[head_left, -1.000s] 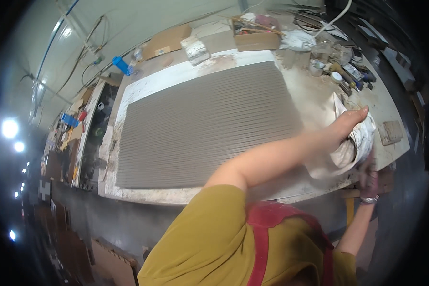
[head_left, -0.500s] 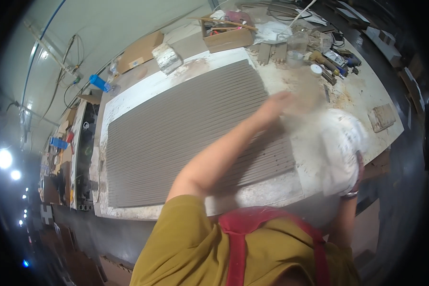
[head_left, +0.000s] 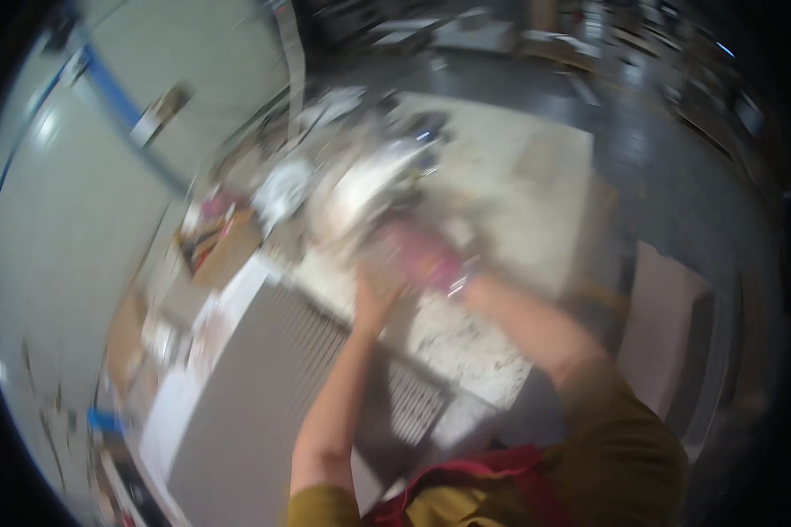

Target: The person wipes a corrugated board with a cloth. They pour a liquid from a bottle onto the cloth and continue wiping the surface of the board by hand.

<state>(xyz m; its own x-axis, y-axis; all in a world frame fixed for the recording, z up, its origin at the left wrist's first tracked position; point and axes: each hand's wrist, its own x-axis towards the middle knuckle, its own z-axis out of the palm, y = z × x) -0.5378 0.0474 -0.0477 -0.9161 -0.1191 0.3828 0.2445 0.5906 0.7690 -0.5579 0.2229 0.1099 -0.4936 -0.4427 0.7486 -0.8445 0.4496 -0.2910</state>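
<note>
Both my hands meet near the middle of the view, smeared by motion. My right hand (head_left: 417, 252), in a dark pinkish-red glove with a shiny band at the wrist, grips a white cloth (head_left: 360, 189) that trails up and left from it. My left hand (head_left: 378, 294), bare, sits just left of and below the glove; its fingers are too blurred to read. Below it lies a large grey-brown panel (head_left: 246, 386) with parallel grooves, partly hidden behind my left forearm.
The panel rests on a whitish worktable (head_left: 536, 211) with dark specks. A cardboard box of odds and ends (head_left: 228, 250) and a crumpled pale plastic bag (head_left: 281, 193) stand along the left side. A blue object (head_left: 105, 420) lies at lower left. Brownish boards (head_left: 664, 325) stand right of the table.
The view has turned to the right. My right hand has brought the white cloth from the table's near right side to beside my left hand, over the cluttered part of the table.
</note>
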